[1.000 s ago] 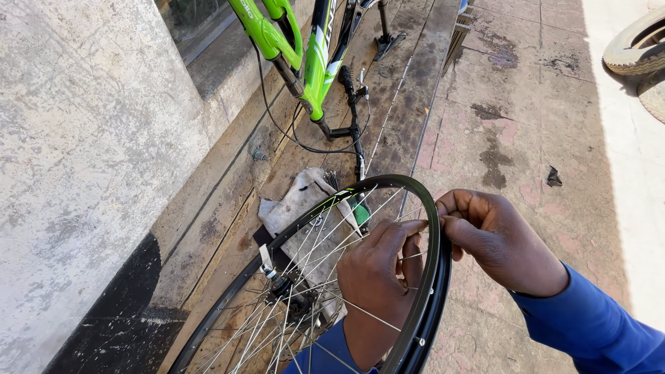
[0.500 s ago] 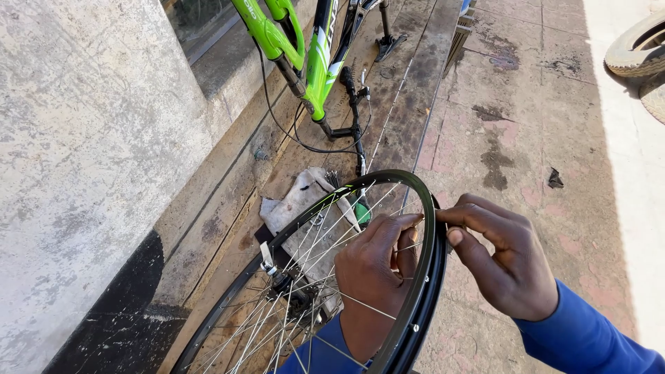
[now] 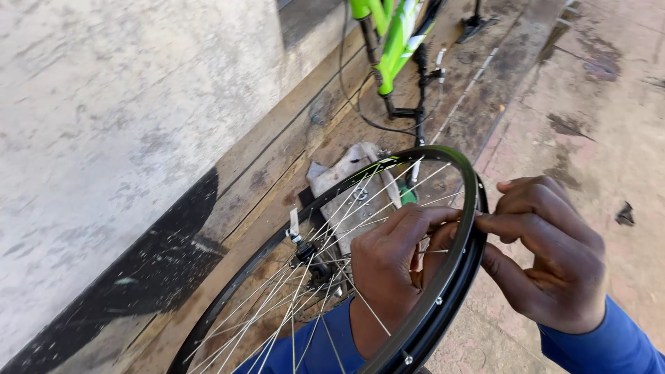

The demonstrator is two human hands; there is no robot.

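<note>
**Hands close in on the rim**

Both hands have drawn closer together since the earlier frames: the right hand (image 3: pixel 554 260), which sat a little apart from the wheel rim (image 3: pixel 454 277) a second ago, now presses up against its outer edge, thumb and forefinger pinched at the rim's top right. The view has also tilted, so more of the wall and less of the paving shows.

The left hand (image 3: pixel 391 266) reaches through the spokes (image 3: pixel 325 228) from inside the wheel, fingers curled and meeting the right hand's fingertips at the same spot on the rim. Both hands are pinching there; whether they hold a spoke end, a nipple or only the rim itself is too small to tell. Blue sleeves show at both wrists.

The black rim stands roughly upright in front of the person, its hub (image 3: pixel 308 253) lower left of the hands, thin silver spokes fanning out from it. Judging by how the fingertips converge, the work has narrowed to one point on the rim.

Behind the wheel a crumpled grey cloth (image 3: pixel 353 170) lies on wooden boards (image 3: pixel 277 180) beside a rough plastered wall (image 3: pixel 111 118). A green bicycle frame (image 3: pixel 391 34) stands further back, a black cable looping beneath it. Stained paving (image 3: pixel 589 104) stretches off to the right.
</note>
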